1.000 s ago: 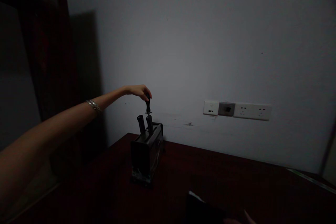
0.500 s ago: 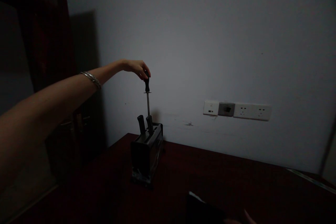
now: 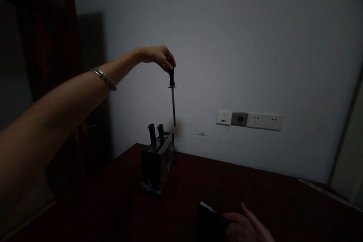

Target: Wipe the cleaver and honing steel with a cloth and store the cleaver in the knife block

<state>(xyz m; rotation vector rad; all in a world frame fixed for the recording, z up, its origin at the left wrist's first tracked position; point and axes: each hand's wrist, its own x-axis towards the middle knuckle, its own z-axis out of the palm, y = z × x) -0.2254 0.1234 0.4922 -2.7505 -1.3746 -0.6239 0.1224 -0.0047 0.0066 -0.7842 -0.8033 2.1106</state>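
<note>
My left hand (image 3: 160,56) is closed around the black handle of a sharpening steel (image 3: 174,104), which hangs point down. Its tip is free in the air, above and just behind a dark knife block (image 3: 154,168) on the table. Two black-handled knives (image 3: 156,134) stand in the block's slots. At the bottom edge, my right hand (image 3: 244,227) has its thumb stretched away from the fingers. Those fingers meet the side of a dark, flat-looking thing (image 3: 211,223) with a pale edge; its kind is too dark to make out.
The dark red table (image 3: 241,185) runs up against a pale wall. A row of sockets (image 3: 249,120) is set in the wall on the right. A pale strip (image 3: 326,193) lies along the table's right side. Dark wooden furniture (image 3: 53,64) stands at the left.
My left hand has risen and moved right, drawing the sharpening steel fully out of the knife block. My right hand has come further into view, moving left to the dark thing.
</note>
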